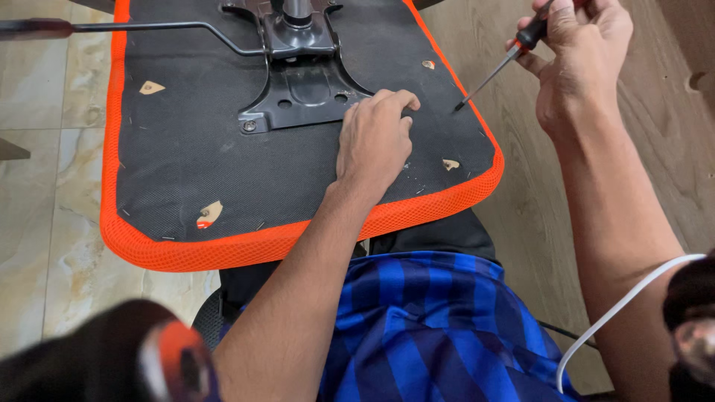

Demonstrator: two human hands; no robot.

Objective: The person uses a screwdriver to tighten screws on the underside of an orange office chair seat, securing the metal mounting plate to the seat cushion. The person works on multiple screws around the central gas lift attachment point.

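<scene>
Two hands worked the upturned seat (186, 164): left hand (375, 141) pressed flat beside the plate (302, 89); right hand (577, 63) gripped the screwdriver (499, 68), slanting down-left.

A blue and black checked shirt (424, 320) fills the bottom of the view, a white cable (618, 305) curves at the right, and beige marble floor tiles (45, 223) lie at the left
</scene>
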